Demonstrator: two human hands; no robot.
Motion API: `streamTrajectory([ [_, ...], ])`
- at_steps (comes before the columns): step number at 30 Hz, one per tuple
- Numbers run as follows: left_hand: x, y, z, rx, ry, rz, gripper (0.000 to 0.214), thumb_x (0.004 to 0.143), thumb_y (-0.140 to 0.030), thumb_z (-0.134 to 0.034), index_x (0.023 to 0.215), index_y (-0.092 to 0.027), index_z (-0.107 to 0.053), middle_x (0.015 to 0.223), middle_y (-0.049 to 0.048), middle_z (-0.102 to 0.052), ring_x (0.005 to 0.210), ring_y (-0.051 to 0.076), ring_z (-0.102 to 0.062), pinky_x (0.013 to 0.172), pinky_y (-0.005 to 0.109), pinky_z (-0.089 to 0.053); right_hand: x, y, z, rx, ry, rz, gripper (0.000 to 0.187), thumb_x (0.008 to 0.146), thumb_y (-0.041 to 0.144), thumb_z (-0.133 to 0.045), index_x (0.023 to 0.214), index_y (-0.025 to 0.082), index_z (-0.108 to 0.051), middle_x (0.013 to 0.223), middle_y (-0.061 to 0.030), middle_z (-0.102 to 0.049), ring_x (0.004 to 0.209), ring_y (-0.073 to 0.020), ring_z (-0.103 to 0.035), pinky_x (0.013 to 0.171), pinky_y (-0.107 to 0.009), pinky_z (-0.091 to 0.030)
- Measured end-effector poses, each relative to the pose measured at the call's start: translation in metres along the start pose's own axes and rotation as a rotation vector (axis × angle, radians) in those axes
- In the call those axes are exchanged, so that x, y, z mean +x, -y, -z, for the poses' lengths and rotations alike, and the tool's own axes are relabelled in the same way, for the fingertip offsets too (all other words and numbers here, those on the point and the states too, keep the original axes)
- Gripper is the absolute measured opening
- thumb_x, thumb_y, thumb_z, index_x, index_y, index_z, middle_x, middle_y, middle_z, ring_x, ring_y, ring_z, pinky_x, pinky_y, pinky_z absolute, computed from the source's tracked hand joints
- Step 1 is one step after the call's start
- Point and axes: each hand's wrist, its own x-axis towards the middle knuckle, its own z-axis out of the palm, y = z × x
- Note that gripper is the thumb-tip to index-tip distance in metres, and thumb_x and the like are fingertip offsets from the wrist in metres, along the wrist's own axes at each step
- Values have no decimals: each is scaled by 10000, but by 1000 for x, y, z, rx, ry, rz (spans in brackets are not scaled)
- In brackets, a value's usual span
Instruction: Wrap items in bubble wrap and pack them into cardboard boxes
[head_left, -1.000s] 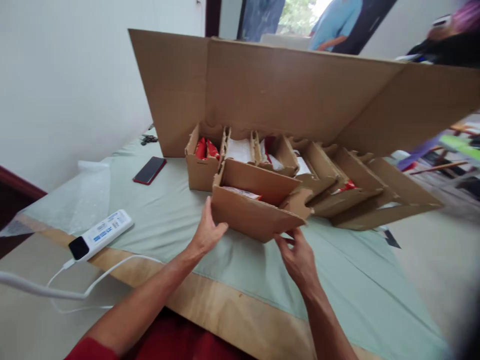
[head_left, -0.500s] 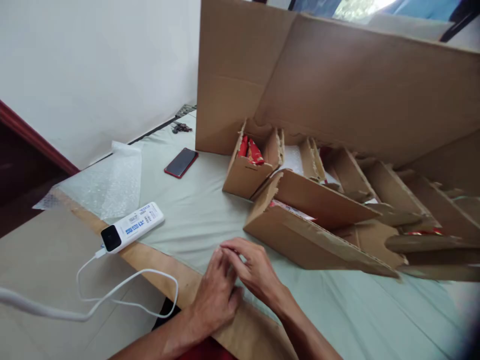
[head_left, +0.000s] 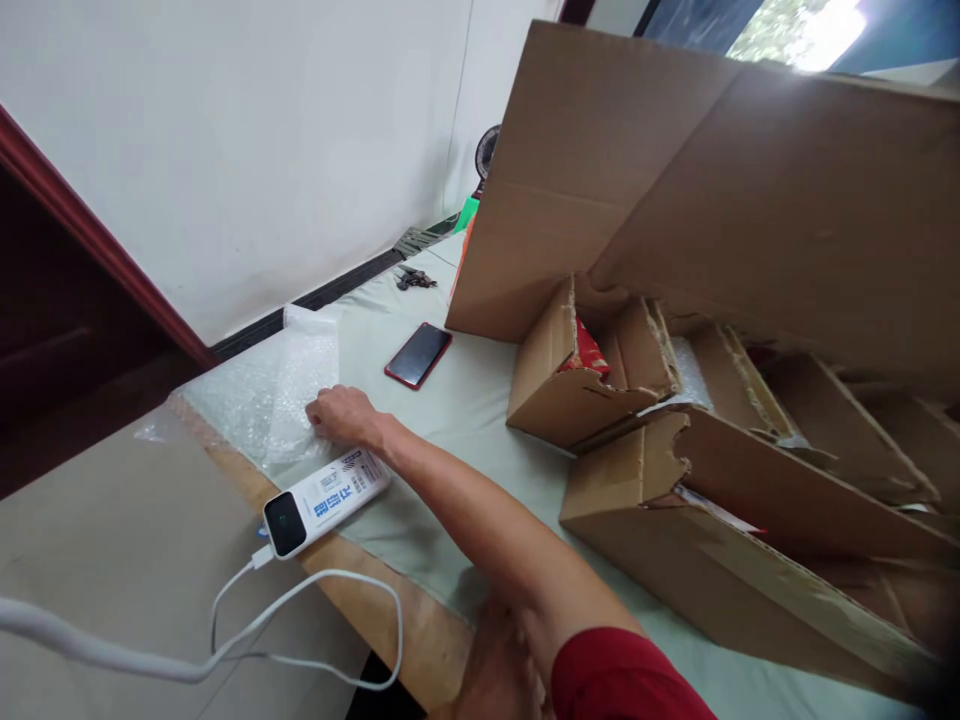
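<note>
My right hand (head_left: 343, 414) reaches across to the left, with its fingers curled closed on the edge of a sheet of clear bubble wrap (head_left: 281, 385). The bubble wrap lies crumpled at the table's left corner, partly hanging over the edge. Just below that wrist is a white power bank (head_left: 337, 500) with blue print and a dark display, a white cable plugged into its end. Low in the view, partly behind my right arm, my left hand (head_left: 499, 650) is near the wooden table edge; its fingers are hidden and blurred.
A dark phone with a red rim (head_left: 418, 355) lies on the pale green cloth, with keys (head_left: 415, 279) farther back. To the right stands a large open cardboard box (head_left: 637, 480) with dividers, red packets (head_left: 590, 350) and bubble wrap inside. A white cable (head_left: 330, 575) loops beyond the table edge.
My hands were together in front of me; they have parted. My right hand has gone left to the bubble wrap, while my left has dropped lower. The view has turned left.
</note>
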Motion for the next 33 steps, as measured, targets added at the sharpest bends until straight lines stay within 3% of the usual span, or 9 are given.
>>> streamTrajectory([
  [2, 2, 0, 1, 19, -11, -9, 318, 977, -387, -626, 1265, -253, -624, 1350, 94, -611, 1135, 229, -636, 947, 435, -565, 5, -6, -1, 26, -16, -10, 166, 916, 132, -582, 884, 182, -737, 1099, -79, -762, 1015, -247, -684, 778, -320, -478],
  [7, -3, -2, 3, 54, -61, -16, 589, 781, -174, -701, 1363, -172, -608, 1557, 201, -452, 1460, 416, -377, 1194, 618, -344, -31, -25, 30, 200, -185, -63, 187, 1011, 219, -539, 1066, 181, -713, 1159, -57, -745, 1041, -168, -672, 858, -265, -468],
  [10, -7, -4, 6, 5, -124, 4, 583, 745, -76, -608, 1317, -179, -650, 1589, 154, -445, 1528, 379, -296, 1236, 592, -292, -101, -28, 58, 476, -406, -44, 131, 982, 164, -567, 1012, 163, -695, 1094, -59, -744, 999, -158, -669, 843, -257, -481],
  [14, -6, -12, 19, -294, -274, 173, 532, 793, -162, -623, 1324, -191, -646, 1519, 142, -542, 1450, 351, -443, 1222, 540, -326, -240, -13, 68, 593, -458, 22, 156, 1005, 189, -530, 971, 190, -682, 1171, -80, -720, 1049, -175, -667, 904, -309, -501],
  [18, -3, -23, 41, -879, -316, 361, 401, 689, -247, -714, 1087, -195, -714, 1176, 104, -743, 1162, 336, -653, 1035, 479, -497, -380, 9, 39, 538, -399, -151, 221, 1046, 271, -497, 983, 216, -701, 1262, -99, -689, 1154, -188, -644, 988, -346, -497],
  [22, -8, -38, 51, -1124, -278, 447, 502, 573, -170, -683, 1074, -198, -691, 1192, 86, -715, 1113, 265, -651, 943, 395, -532, -492, 20, -5, 484, -341, -384, 264, 1040, 312, -502, 954, 235, -739, 1310, -106, -676, 1217, -214, -630, 1010, -385, -514],
  [25, -11, -53, 39, -1029, -244, 555, 412, 622, -233, -737, 1026, -184, -673, 1104, 79, -716, 1015, 220, -668, 881, 373, -558, -554, 20, -36, 454, -298, -518, 287, 1011, 257, -506, 912, 270, -774, 1327, -87, -680, 1234, -228, -635, 1017, -414, -535],
  [28, -9, -64, 16, -795, -241, 618, 325, 628, -349, -811, 811, -174, -607, 850, 21, -689, 815, 171, -666, 794, 347, -576, -598, 19, -63, 320, -337, -664, 328, 950, 159, -499, 884, 282, -795, 1307, -83, -697, 1210, -253, -660, 1020, -463, -547],
  [33, -4, -68, -8, -513, -192, 648, 382, 563, -407, -865, 705, -137, -636, 682, -9, -644, 664, 163, -647, 735, 355, -593, -624, 39, -92, 90, -537, -817, 266, 933, 160, -537, 1020, 234, -778, 1264, -115, -716, 1169, -283, -677, 1013, -508, -543],
])
